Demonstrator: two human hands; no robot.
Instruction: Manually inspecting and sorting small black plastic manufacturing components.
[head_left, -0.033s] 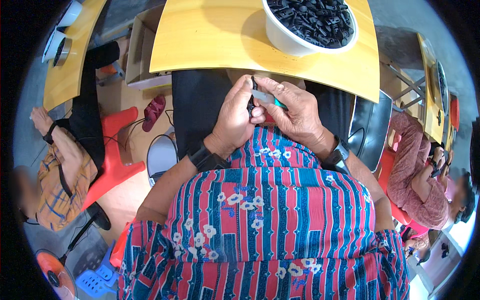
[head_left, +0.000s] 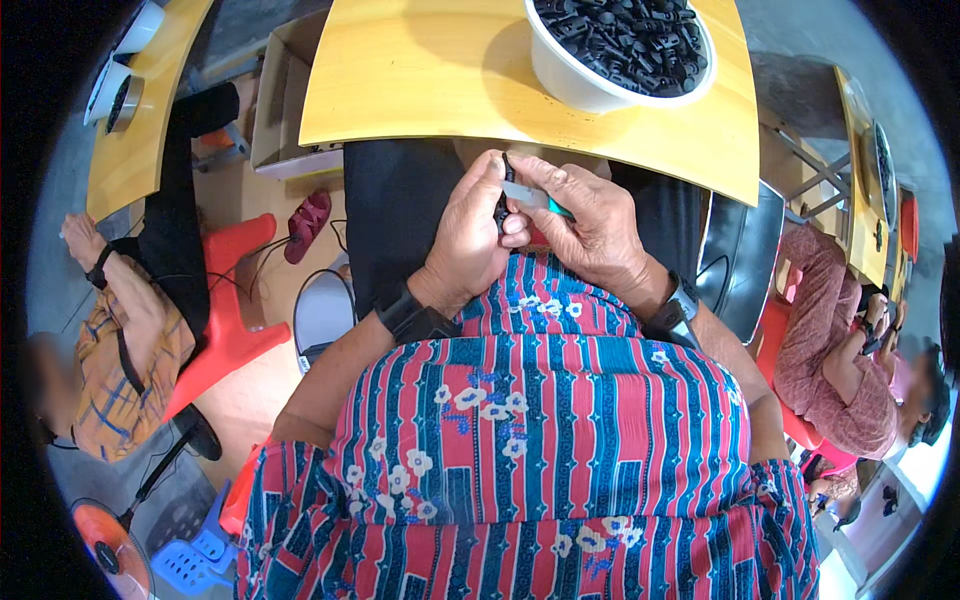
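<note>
My left hand (head_left: 468, 228) is closed around a small black plastic part (head_left: 502, 210), held upright in front of my belly just below the table's near edge. Its exact shape is mostly covered by my fingers. In my right hand (head_left: 598, 218) is a small knife (head_left: 522, 194) with a grey blade and a green handle. The blade lies across the black part, between my two thumbs, and seems to touch it. On the yellow table (head_left: 420, 85) stands a white bowl (head_left: 590, 92) heaped with similar black parts.
To the left, a person (head_left: 130, 330) sits by another yellow table (head_left: 140, 130), near a red stool (head_left: 235, 310). An open cardboard box (head_left: 282, 100) stands beside my table. Another person (head_left: 825, 330) sits at the right. A fan (head_left: 108, 550) is at lower left.
</note>
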